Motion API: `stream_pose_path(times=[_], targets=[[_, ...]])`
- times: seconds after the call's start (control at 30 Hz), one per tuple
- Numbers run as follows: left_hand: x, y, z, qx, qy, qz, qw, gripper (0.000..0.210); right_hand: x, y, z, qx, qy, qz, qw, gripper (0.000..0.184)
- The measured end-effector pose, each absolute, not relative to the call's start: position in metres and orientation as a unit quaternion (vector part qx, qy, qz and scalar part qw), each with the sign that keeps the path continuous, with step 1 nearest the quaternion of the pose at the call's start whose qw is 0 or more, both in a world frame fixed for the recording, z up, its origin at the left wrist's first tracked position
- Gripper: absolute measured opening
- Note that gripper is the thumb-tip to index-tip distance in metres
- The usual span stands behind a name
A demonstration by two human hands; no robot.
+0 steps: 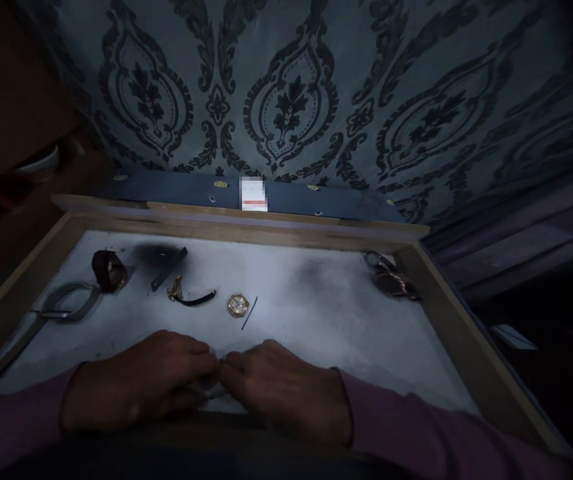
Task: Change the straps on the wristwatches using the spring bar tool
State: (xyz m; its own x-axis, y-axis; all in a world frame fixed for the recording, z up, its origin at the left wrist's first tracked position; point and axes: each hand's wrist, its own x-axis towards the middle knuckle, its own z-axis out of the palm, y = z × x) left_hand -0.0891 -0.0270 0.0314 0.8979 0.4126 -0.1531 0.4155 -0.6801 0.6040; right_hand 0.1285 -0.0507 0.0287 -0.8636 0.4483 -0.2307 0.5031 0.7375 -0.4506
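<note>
My left hand (149, 377) and my right hand (284, 387) meet low over the near part of a shallow tray (316, 320). Their fingertips come together, closed around something small that I cannot make out. Just beyond them a gold watch face (238, 305) lies without a strap, beside a thin dark pin-like strip (249, 313). To its left is a dark strap with a gold buckle (196, 300), and behind that a flat dark strip (169, 269).
A brown-strapped watch (110, 271) and a grey belt-like strap (66, 303) lie at the tray's left. Dark glasses-like items (392, 280) sit in the far right corner. Wooden walls (246, 232) edge the tray. Behind stands a patterned wall (286, 100).
</note>
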Motion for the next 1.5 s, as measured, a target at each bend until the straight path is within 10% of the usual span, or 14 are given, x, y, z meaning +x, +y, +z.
stream_pose_path(times=[0.4,0.63,1.17,1.5], targets=[[-0.069,-0.022,0.016,0.937,0.229,0.006,0.264,0.024,0.164,-0.063,0.032,0.346,0.919,-0.182,0.046,0.01],[-0.056,-0.019,0.02,0.939,0.234,0.042,0.247,0.025,0.229,-0.067,0.029,0.553,0.796,-0.221,-0.111,0.01],[-0.037,-0.028,0.018,0.98,0.159,-0.006,0.121,0.022,0.219,-0.069,0.016,0.633,0.754,-0.172,-0.033,0.015],[0.021,-0.032,-0.007,0.995,0.034,0.058,0.071,0.043,0.232,-0.06,0.014,0.651,0.654,-0.288,-0.257,0.007]])
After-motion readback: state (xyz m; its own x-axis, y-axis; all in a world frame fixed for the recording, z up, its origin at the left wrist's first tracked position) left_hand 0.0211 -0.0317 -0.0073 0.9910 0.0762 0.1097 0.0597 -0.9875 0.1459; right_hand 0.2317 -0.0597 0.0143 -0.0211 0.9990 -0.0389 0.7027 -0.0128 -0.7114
